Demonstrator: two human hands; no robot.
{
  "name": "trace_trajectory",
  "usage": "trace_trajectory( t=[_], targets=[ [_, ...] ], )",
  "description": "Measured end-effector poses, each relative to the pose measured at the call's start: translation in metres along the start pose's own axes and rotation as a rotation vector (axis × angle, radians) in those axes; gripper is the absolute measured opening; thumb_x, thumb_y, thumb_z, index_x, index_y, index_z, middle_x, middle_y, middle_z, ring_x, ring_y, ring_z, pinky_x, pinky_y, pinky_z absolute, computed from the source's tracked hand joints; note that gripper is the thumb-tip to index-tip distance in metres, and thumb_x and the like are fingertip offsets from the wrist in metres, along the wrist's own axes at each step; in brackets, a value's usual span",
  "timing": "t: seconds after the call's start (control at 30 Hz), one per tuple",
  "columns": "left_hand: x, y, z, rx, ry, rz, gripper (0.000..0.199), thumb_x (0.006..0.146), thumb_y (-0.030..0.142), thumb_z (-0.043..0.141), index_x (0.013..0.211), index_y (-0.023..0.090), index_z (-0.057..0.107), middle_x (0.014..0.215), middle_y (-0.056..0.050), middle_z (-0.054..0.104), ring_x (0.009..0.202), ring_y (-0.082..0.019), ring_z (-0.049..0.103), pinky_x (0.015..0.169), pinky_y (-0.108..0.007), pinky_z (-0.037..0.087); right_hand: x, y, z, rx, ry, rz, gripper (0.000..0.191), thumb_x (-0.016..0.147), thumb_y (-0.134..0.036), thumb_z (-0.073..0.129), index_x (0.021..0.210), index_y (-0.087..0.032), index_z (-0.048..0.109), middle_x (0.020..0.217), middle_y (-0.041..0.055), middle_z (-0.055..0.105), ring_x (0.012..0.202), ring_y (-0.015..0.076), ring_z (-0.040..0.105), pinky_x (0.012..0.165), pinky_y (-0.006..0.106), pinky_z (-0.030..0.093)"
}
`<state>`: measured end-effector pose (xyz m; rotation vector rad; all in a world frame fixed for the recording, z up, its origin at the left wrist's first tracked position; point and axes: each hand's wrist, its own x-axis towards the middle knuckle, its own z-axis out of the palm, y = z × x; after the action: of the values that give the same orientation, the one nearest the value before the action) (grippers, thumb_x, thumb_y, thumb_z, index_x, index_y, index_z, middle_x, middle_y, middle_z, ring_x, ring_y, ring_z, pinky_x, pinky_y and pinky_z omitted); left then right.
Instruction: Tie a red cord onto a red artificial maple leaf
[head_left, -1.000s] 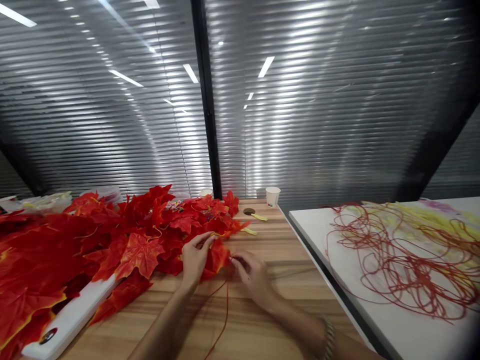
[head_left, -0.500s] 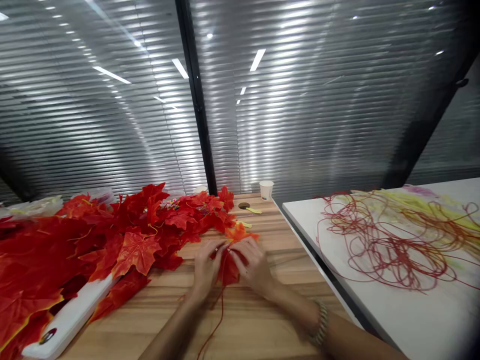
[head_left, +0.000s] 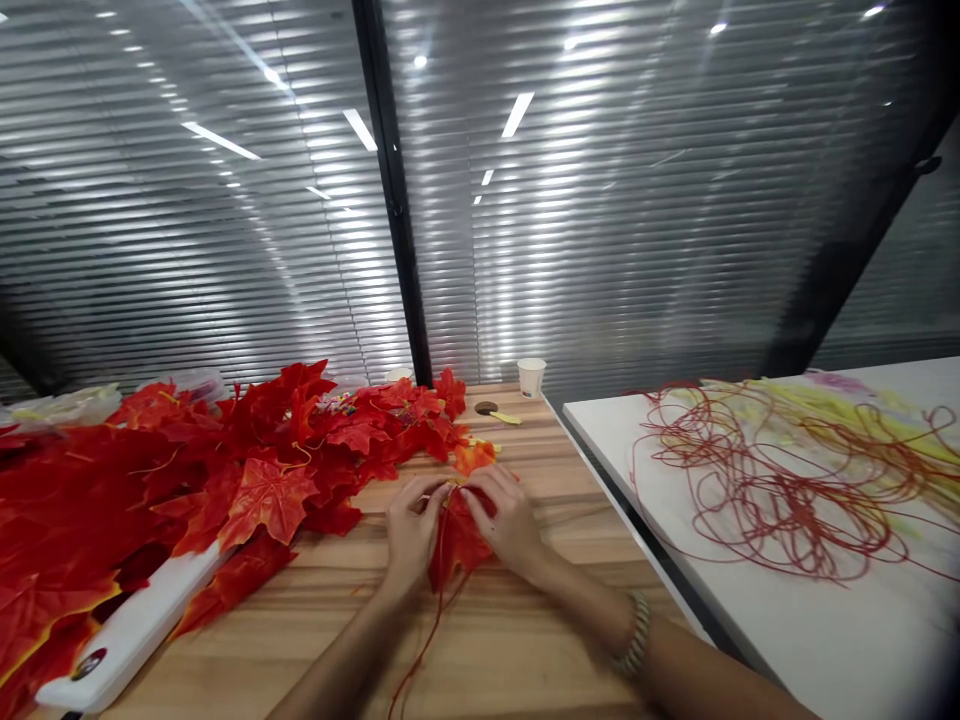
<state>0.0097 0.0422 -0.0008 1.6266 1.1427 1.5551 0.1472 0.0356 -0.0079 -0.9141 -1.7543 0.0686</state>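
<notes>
Both my hands meet over the wooden table. My left hand [head_left: 411, 530] pinches a red cord [head_left: 433, 625] close to the stem of a red artificial maple leaf [head_left: 454, 545]. Opposite it, my right hand [head_left: 504, 525] has its fingers closed at the top of the same leaf; the exact grip is hidden. From between the fingertips the cord hangs down toward the table's near edge. An orange leaf part [head_left: 474, 457] shows just beyond my hands.
A heap of red maple leaves [head_left: 270, 495] covers the left side, with a white handle-like object [head_left: 135, 630] under it. A paper cup [head_left: 532, 378] stands at the back. Tangled red cord [head_left: 780, 490] lies on the white table [head_left: 750, 610], across a gap.
The red leaf now spreads wider below my fingers and shows more of its points. My hands stay close together in nearly the same place.
</notes>
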Motion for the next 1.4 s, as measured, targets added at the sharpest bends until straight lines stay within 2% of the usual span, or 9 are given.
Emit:
trace_trajectory(
  t=[0.43,0.83,1.03,1.4],
  targets=[
    [0.002,0.003,0.002,-0.170,-0.002,-0.094,0.009,0.063,0.021,0.066,0.071,0.016,0.068,0.073,-0.003,0.064,0.071,-0.015,0.058,0.069,-0.025,0.045,0.001,-0.001,-0.002,-0.008,-0.002,-0.041,0.009,0.084,-0.015,0.047,0.084,-0.016,0.057,0.082,0.0048,0.057,0.079,0.0167,0.050,0.074,0.031,0.042],
    [-0.001,0.010,0.008,-0.440,-0.005,-0.349,0.026,0.050,0.027,0.075,0.070,0.014,0.066,0.070,-0.003,0.067,0.064,-0.012,0.059,0.056,-0.020,0.045,0.001,-0.003,-0.002,0.014,0.021,-0.058,0.011,0.083,-0.015,0.046,0.085,-0.017,0.057,0.082,0.0055,0.057,0.079,0.0167,0.051,0.074,0.032,0.043],
    [-0.001,0.014,0.010,-0.464,0.003,-0.366,0.029,0.046,0.027,0.077,0.068,0.014,0.065,0.069,-0.003,0.067,0.065,-0.013,0.059,0.059,-0.021,0.045,0.000,-0.005,-0.002,0.007,0.041,-0.063,0.011,0.083,-0.016,0.046,0.084,-0.017,0.057,0.081,0.0057,0.057,0.079,0.0169,0.052,0.073,0.032,0.043],
    [-0.001,0.009,0.010,-0.495,0.000,-0.376,0.028,0.048,0.027,0.076,0.070,0.013,0.064,0.072,-0.004,0.068,0.065,-0.012,0.059,0.060,-0.021,0.044,0.000,-0.006,-0.003,-0.020,0.012,-0.076,0.013,0.084,-0.016,0.045,0.085,-0.017,0.058,0.081,0.0057,0.058,0.078,0.0170,0.052,0.072,0.032,0.043]
  ],
)
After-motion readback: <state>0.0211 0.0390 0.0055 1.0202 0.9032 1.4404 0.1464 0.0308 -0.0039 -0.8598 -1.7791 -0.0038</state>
